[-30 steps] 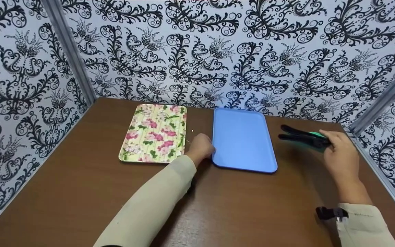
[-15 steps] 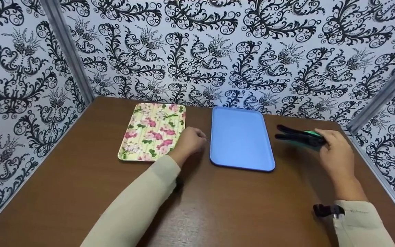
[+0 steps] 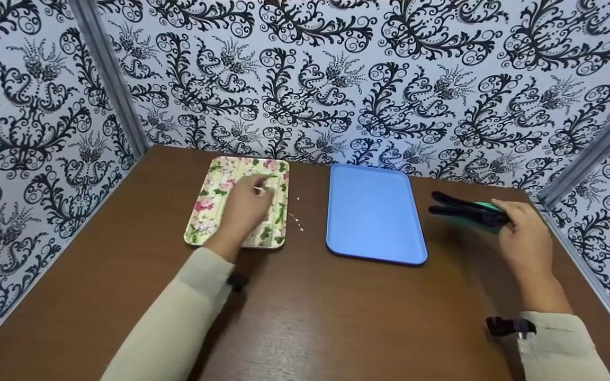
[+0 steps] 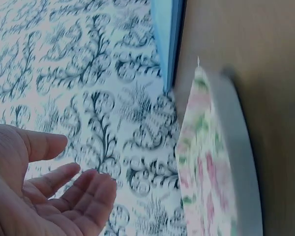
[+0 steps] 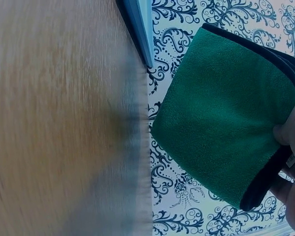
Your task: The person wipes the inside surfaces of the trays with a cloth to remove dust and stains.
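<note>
One green cloth [image 5: 206,113], bound in black and apparently folded, is held off the worktop [image 3: 310,307] just right of the blue tray [image 3: 374,211], gripped at an edge by a person's right hand [image 3: 527,241], thumb pressed into the fabric. It looks light, soft and unlikely to slip or break; a loose layer could flop, so a hold on the bound edge, taking in every layer, seems surest. Its free end points toward the blue tray, whose raised rim may snag a low pass. Left of that tray, the left hand [image 3: 244,209] hovers over a floral tray [image 3: 204,203], fingers loosely bent, holding nothing visible. White specks [image 3: 301,228] dot the worktop between the two trays. The widest room lies on the blue tray's near side; beyond its far edge, a patterned wall [image 3: 326,106] limits reach.
</note>
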`<control>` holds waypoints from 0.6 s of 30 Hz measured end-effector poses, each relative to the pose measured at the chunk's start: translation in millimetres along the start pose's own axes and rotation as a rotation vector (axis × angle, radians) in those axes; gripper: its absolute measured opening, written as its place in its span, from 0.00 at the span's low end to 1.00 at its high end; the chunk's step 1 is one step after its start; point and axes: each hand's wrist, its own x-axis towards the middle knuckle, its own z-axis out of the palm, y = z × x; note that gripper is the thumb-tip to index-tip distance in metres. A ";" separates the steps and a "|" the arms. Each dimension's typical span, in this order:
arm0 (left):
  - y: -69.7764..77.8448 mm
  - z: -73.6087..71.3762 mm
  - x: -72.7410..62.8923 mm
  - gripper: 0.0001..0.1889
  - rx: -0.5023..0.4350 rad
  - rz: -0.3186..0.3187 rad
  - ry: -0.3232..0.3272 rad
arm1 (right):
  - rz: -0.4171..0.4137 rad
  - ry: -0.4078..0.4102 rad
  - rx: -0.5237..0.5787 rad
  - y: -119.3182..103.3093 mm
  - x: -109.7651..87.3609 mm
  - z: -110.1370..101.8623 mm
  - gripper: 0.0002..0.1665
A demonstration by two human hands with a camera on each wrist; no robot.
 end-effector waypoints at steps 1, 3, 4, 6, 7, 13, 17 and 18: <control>-4.6 -6.5 -0.8 0.28 0.013 -0.001 0.009 | -0.002 -0.002 0.003 0.0 0.4 0.2 0.36; -14.1 -18.6 -2.3 0.30 0.036 -0.008 0.030 | -0.001 -0.008 0.000 0.5 0.9 0.7 0.36; -19.2 -24.1 -2.7 0.30 0.055 -0.011 0.042 | 0.002 -0.013 0.000 0.6 1.0 0.7 0.36; -29.2 -33.4 -2.6 0.31 0.084 -0.015 0.067 | 0.007 -0.020 -0.002 1.3 1.1 0.7 0.36; -34.1 -37.4 -2.4 0.31 0.097 -0.019 0.078 | 0.011 -0.025 -0.003 1.7 1.2 0.8 0.37; -55.6 -55.2 -1.5 0.32 0.167 -0.084 0.121 | 0.003 -0.029 0.001 3.5 0.6 1.2 0.36; -66.3 -63.8 0.9 0.35 0.201 -0.131 0.109 | 0.004 -0.023 0.001 3.1 0.7 0.0 0.36; -69.5 -65.7 1.6 0.35 0.209 -0.142 0.101 | 0.003 -0.023 0.001 2.9 1.0 -0.1 0.36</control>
